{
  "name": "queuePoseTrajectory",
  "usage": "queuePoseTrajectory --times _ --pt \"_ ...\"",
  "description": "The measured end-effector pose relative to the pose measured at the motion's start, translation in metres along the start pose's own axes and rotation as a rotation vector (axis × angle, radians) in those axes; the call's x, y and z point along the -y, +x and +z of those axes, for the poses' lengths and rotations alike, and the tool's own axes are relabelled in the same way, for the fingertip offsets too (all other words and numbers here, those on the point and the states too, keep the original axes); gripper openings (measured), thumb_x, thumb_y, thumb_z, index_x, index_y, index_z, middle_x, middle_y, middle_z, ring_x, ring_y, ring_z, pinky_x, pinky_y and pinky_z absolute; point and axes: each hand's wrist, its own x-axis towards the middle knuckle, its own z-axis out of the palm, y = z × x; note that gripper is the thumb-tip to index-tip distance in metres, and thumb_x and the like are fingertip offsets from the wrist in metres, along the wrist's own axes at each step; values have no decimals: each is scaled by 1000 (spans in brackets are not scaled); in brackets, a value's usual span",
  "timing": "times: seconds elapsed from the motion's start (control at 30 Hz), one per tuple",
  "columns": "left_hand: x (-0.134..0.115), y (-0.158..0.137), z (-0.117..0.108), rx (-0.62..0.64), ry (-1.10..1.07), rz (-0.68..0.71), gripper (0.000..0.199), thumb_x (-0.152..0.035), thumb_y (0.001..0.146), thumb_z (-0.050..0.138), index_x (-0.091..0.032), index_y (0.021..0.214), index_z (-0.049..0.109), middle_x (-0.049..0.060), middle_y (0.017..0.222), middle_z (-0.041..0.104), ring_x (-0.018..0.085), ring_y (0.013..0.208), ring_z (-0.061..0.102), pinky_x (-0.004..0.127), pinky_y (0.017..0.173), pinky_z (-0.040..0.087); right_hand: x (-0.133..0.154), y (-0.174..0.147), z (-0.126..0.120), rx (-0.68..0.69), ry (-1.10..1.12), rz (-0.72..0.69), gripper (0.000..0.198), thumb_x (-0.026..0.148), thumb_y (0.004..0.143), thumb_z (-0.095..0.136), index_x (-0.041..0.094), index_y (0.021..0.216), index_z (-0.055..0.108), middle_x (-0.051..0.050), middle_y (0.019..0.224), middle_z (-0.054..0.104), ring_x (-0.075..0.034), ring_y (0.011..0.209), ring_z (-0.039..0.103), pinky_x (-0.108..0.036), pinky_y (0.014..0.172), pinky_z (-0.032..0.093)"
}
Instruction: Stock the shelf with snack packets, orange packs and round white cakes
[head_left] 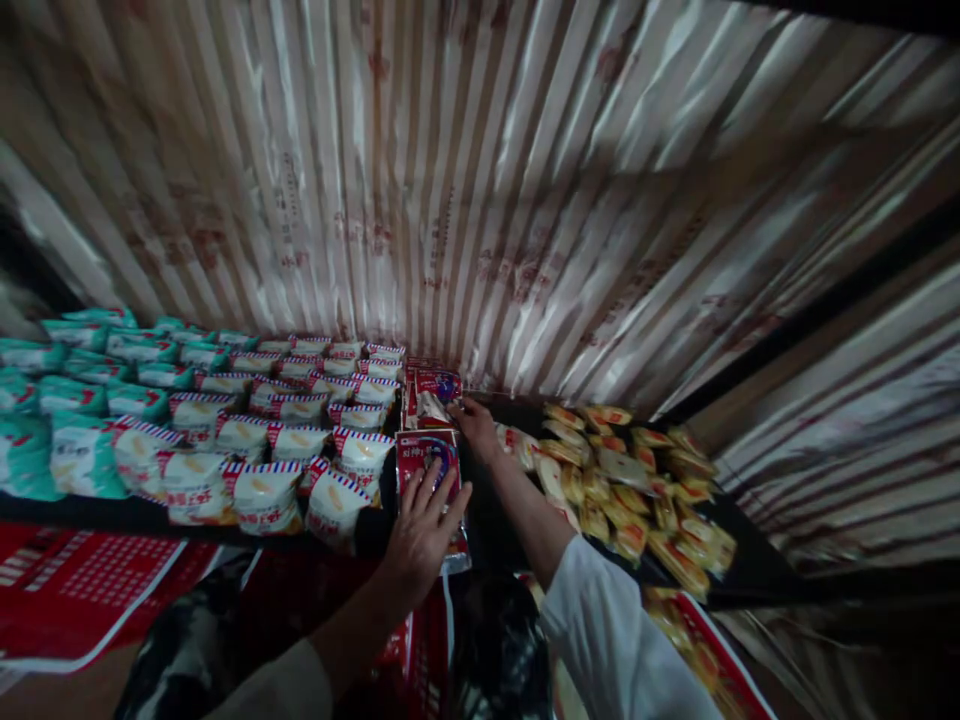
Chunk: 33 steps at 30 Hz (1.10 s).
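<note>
My left hand (426, 515) lies with fingers spread on a dark red packet (420, 445) that has white lettering and a purple round picture. Farther back, my right hand (478, 428) has its fingertips curled at the edge of another red packet (439, 383); a whitish, shiny part shows beside them. Both red packets lie in a row on a dark shelf (495, 525). White bags with red and blue striped tops (262, 495) stand in rows just left of my left hand.
Teal and white bags (86, 455) stand in rows at the far left. Yellow-wrapped packs (615, 485) lie in a loose heap right of my right forearm. A pleated, shiny sheet (465, 200) rises behind the shelf. A red printed sheet (82, 590) hangs along the front.
</note>
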Motion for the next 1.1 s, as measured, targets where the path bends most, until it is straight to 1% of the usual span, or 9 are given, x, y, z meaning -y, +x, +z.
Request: queuePoseTrajectory --times 0.13,0.27,0.4,0.5,0.67,0.73,0.87,1.0,1.1 --pt "1 -1 1 24 -30 6 48 -20 91 43 -25 138 39 8 143 42 29 139 24 51 108 30 -1 -8 -4 50 -73 25 26 45 65 67 21 77 69 5 63 66 -15 63 61 -23 59 47" --pt "5 3 6 90 -80 0 43 -25 92 44 -22 134 44 8 140 47 26 136 31 50 110 27 9 -15 -9 115 -118 -11 23 45 68 67 23 72 69 5 60 65 -16 65 61 -23 61 46" --pt "11 9 4 173 -171 -3 42 -32 90 47 -19 130 50 8 138 49 24 135 34 48 112 24 16 -19 -10 95 -246 -68 20 43 74 64 25 70 69 3 64 67 -18 72 63 -25 66 46" --pt "13 13 -4 219 -218 -23 44 -32 87 52 -18 129 50 8 138 49 23 135 34 46 113 24 15 -21 -9 82 -311 -97 20 42 77 61 25 81 70 1 72 69 -19 76 63 -27 70 46" --pt "13 16 -18 230 -263 -43 39 -27 87 50 -18 125 54 9 140 47 22 135 34 47 113 24 12 -27 -9 34 -317 -78 39 50 81 54 24 107 66 -3 85 69 -19 79 63 -31 76 47" --pt "14 17 -21 233 -273 -30 38 -25 87 49 -16 124 55 11 141 45 22 134 35 47 112 25 14 -30 -11 -24 -329 -154 42 51 80 54 23 109 65 -5 92 69 -20 85 62 -33 82 46" --pt "15 18 -26 235 -296 -35 37 -22 86 49 -17 122 56 12 142 44 23 134 35 47 111 28 18 -36 -14 -44 -334 -332 34 48 82 52 24 96 71 -6 100 68 -21 99 59 -35 93 41" --pt "15 20 -31 259 -329 -63 39 -18 85 48 -19 123 55 10 141 46 22 133 37 48 110 29 22 -41 -15 47 -368 -232 44 52 88 40 23 83 72 -7 93 69 -22 94 61 -36 90 43" --pt "16 22 -35 262 -343 -57 42 -19 86 46 -17 127 52 10 139 48 22 134 35 47 111 28 25 -45 -16 -4 -376 -193 51 53 91 32 21 84 72 -9 96 69 -23 96 60 -37 90 42"
